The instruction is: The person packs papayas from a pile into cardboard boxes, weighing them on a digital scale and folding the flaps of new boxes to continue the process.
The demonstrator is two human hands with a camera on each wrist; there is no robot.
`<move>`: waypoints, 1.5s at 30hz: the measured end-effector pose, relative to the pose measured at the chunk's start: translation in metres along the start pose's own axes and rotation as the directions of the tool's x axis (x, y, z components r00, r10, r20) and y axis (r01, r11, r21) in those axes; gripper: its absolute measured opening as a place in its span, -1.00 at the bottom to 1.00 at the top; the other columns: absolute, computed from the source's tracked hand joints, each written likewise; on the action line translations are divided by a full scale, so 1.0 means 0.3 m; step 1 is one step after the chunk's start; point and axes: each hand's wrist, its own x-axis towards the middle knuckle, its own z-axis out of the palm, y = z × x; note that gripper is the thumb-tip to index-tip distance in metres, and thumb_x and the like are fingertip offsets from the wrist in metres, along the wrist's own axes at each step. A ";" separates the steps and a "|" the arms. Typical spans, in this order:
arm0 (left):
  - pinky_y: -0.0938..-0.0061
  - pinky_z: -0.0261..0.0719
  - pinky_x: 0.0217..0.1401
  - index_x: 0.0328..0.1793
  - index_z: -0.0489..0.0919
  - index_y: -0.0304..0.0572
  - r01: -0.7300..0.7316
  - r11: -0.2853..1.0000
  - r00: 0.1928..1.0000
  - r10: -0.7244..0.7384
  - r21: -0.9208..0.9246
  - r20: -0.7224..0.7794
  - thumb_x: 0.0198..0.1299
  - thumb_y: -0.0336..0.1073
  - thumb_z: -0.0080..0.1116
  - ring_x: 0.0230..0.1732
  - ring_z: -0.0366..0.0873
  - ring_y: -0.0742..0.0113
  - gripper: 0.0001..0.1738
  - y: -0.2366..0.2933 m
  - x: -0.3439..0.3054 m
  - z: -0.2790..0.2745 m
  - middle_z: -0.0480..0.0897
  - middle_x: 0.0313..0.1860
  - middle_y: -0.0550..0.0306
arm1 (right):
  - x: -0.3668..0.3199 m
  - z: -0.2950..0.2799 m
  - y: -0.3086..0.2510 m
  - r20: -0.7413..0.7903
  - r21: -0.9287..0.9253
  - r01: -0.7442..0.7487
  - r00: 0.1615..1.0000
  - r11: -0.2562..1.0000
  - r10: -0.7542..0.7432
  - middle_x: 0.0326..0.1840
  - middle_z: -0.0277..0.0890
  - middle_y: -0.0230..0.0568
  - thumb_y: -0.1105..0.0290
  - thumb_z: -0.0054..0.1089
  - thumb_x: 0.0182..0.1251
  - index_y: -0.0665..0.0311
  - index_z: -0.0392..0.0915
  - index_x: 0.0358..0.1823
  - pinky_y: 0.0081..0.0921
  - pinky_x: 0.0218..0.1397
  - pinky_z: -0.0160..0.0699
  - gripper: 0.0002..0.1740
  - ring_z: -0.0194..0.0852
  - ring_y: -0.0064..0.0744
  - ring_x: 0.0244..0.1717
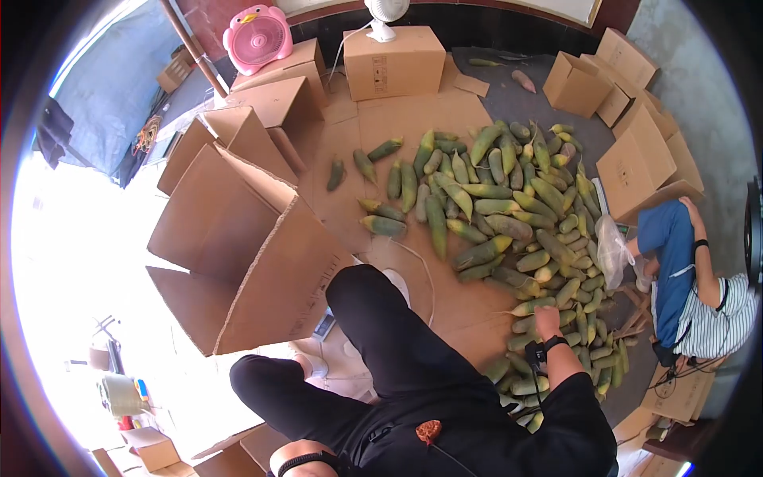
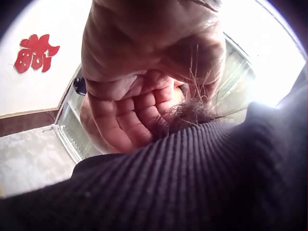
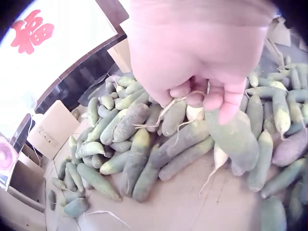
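In the right wrist view my right hand (image 3: 202,62) is over the pile with its fingers curled, gripping a green radish (image 3: 234,142). Stringy root tails show by the fingertips. From the head view, the same hand (image 1: 547,319) is at the near part of the radish pile (image 1: 517,207). My left hand (image 2: 139,91) is raised, palm showing and fingers loosely bent, near some hair (image 2: 192,113) and above a dark ribbed cloth (image 2: 183,168). It lies outside the head view, where only the left forearm with a black band shows at the bottom.
A large open carton (image 1: 278,278) stands left of my knees, with a scale (image 1: 323,326) beside it. More cartons (image 1: 636,163) are at the right. Another person (image 1: 699,294) sits there near a plastic bag (image 1: 612,254). A pink fan (image 1: 258,40) and a white fan (image 1: 385,16) stand at the back.
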 end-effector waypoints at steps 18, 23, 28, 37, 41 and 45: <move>0.32 0.51 -0.33 -0.46 0.58 -0.27 0.071 0.985 0.997 -0.067 0.156 -0.028 0.20 -0.01 0.17 -0.42 0.56 0.15 -0.57 0.053 -0.073 -0.002 0.58 -0.45 0.04 | -0.388 -0.237 -1.010 0.003 0.868 0.256 0.855 0.426 -0.518 -0.61 0.23 -0.47 0.22 0.08 0.34 0.19 0.30 -0.60 -0.52 -0.36 0.47 -0.64 0.20 -0.62 -0.58; 0.34 0.48 -0.39 -0.42 0.57 -0.32 0.091 0.968 0.973 -0.036 0.233 -0.230 0.18 0.04 0.18 -0.46 0.51 0.15 -0.52 0.019 -0.145 -0.011 0.55 -0.48 0.04 | -0.584 -0.383 -1.290 -0.153 0.931 0.345 0.670 0.122 -0.726 -0.55 0.28 -0.45 0.25 0.09 0.33 0.19 0.34 -0.58 -0.49 -0.29 0.50 -0.67 0.26 -0.63 -0.50; 0.28 0.46 -0.39 -0.44 0.50 -0.32 0.339 0.869 0.745 -0.014 0.361 -0.667 0.20 0.02 0.07 -0.50 0.46 0.16 -0.53 0.024 -0.305 0.022 0.51 -0.54 0.03 | -0.801 -0.471 -1.548 -0.271 0.936 0.317 0.365 -0.155 -0.891 -0.56 0.29 -0.43 0.26 0.11 0.31 0.24 0.38 -0.57 -0.50 -0.27 0.54 -0.68 0.29 -0.64 -0.49; 0.34 0.44 -0.08 -0.38 0.48 -0.36 0.805 0.409 0.420 0.121 0.431 -0.899 0.28 -0.09 0.01 -0.28 0.49 0.17 -0.59 0.031 -0.514 0.004 0.50 -0.40 -0.01 | -1.107 -0.303 -1.860 -0.311 0.942 -0.063 0.217 -0.331 -0.925 -0.61 0.37 -0.34 0.30 0.13 0.29 0.28 0.39 -0.56 -0.51 -0.42 0.49 -0.70 0.38 -0.55 -0.59; 0.30 0.37 0.08 -0.23 0.48 -0.36 0.910 0.048 0.388 0.256 0.413 -0.885 0.32 -0.23 -0.03 -0.05 0.44 0.14 -0.73 0.024 -0.595 -0.033 0.50 -0.16 -0.06 | -1.129 -0.063 -1.904 -0.147 0.986 -0.029 0.302 -0.163 -0.942 -0.66 0.36 -0.36 0.29 0.12 0.27 0.24 0.38 -0.62 -0.59 -0.55 0.41 -0.68 0.36 -0.61 -0.63; 0.25 0.34 0.17 -0.20 0.49 -0.35 0.917 0.052 0.361 0.305 0.394 -0.881 0.33 -0.27 -0.04 0.03 0.44 0.07 -0.76 0.019 -0.667 -0.058 0.51 -0.10 -0.07 | -1.110 0.185 -1.879 -0.040 0.927 0.369 0.268 0.065 -0.963 -0.72 0.37 -0.25 0.26 0.14 0.22 0.30 0.38 -0.63 -0.45 -0.50 0.43 -0.66 0.40 -0.48 -0.62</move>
